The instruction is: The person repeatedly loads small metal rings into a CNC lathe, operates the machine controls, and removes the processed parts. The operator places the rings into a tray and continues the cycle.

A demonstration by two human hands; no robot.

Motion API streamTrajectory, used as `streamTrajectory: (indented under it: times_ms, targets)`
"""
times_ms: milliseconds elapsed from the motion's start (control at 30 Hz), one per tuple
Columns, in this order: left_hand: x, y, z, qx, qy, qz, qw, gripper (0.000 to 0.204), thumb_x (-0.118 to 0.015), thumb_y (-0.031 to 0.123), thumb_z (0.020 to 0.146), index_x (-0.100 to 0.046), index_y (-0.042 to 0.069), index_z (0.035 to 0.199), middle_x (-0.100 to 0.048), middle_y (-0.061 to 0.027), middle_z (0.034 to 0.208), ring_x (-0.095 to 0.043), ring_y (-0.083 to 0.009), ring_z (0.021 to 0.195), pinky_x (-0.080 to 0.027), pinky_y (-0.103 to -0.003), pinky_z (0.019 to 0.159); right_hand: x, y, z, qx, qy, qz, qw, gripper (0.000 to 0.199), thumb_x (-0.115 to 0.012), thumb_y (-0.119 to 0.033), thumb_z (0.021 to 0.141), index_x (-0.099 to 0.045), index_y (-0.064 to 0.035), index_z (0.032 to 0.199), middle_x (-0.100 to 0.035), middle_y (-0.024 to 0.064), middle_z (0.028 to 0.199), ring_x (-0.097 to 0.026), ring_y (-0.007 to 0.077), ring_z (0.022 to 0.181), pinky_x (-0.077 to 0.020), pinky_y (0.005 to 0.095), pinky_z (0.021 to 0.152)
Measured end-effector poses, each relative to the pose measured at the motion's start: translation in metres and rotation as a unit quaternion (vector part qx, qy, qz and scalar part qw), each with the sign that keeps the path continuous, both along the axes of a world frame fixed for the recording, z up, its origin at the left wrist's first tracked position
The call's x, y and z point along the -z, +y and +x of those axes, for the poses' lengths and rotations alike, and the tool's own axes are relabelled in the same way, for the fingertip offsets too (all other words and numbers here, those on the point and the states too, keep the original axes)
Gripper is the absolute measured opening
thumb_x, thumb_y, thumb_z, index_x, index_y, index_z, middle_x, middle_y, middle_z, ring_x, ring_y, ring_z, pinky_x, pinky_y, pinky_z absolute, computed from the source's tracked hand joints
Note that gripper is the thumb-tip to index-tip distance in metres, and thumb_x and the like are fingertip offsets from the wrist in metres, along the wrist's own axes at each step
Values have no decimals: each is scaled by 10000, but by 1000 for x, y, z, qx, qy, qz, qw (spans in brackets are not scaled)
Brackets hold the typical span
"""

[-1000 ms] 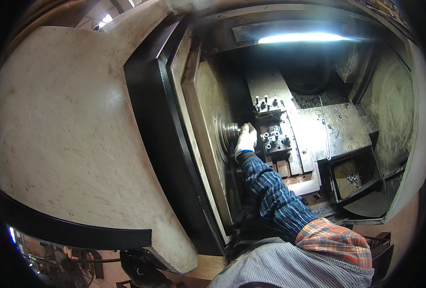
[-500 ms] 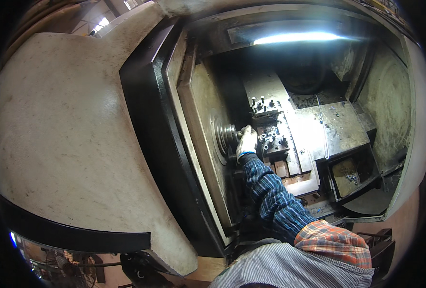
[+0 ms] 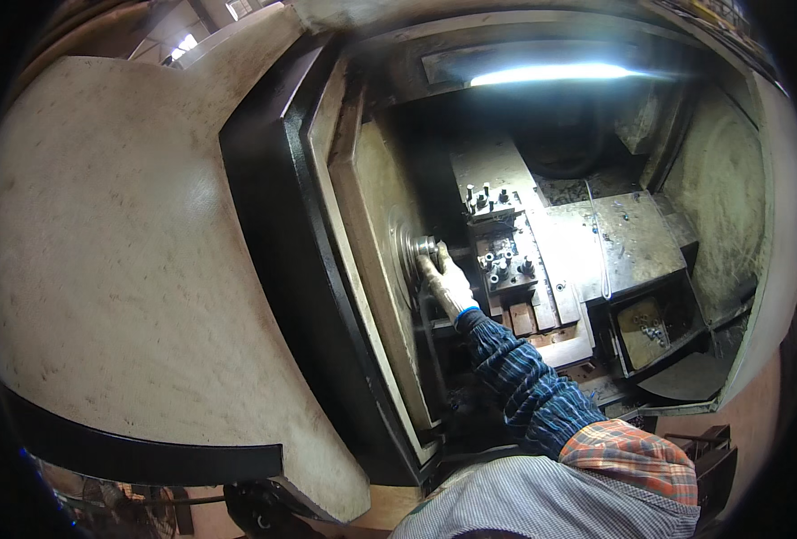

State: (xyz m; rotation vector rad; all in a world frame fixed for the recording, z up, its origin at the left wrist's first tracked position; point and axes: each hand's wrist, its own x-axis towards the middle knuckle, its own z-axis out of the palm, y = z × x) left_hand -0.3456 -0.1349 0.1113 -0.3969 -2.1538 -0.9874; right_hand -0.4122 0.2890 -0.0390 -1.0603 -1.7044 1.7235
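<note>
Compared with a second earlier, the gloved right hand has stayed at the round metal chuck on the beige spindle wall of the machine; the view has only shifted slightly, so work at the chuck appears ongoing. The fingers close around a short, pale cylindrical workpiece seated at the chuck's centre. Its long axis runs horizontally, pointing out of the chuck toward the grey tool block with upright bolts. The left hand is not visible.
</note>
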Motion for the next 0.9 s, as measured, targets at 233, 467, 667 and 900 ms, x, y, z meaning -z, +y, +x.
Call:
streamTrajectory:
  times_ms: [233, 467, 667, 900]
  targets:
    - [-2, -3, 6, 9, 0, 10, 1000, 355, -566, 162, 973, -578, -77, 1234, -648, -175, 1214, -643, -274, 1073, -541, -356, 898, 2, 13, -9, -28, -51, 69, 996, 802, -525, -538, 919, -343, 53, 1429, -584, 326, 1234, -561, 420, 1188, -437, 439, 989]
    - [-3, -15, -1, -144, 37, -202, 968, 278, -646, 163, 943, -653, -22, 1151, -689, -149, 1118, -671, -271, 1004, -561, -349, 837, 3, 9, -9, -2, -80, 128, 988, 834, -476, -592, 921, -331, 38, 1449, -583, 323, 1240, -563, 418, 1186, -436, 448, 986]
    - [-22, 0, 10, 64, 86, -100, 989, 273, -679, 124, 906, -662, -28, 1132, -694, -176, 1075, -682, -325, 916, -565, -388, 766, -5, 9, -4, -34, -111, 96, 989, 901, -452, -661, 915, -287, 7, 1497, -485, 294, 1391, -480, 385, 1304, -379, 413, 1074]
    - [-36, 2, 17, 103, 84, -155, 979, 277, -688, 105, 890, -665, -24, 1134, -692, -195, 1053, -676, -356, 885, -557, -415, 740, -23, 9, 1, -73, -211, 128, 966, 962, -342, -708, 917, -70, -33, 1547, -567, 318, 1276, -584, 413, 1174, -438, 459, 994]
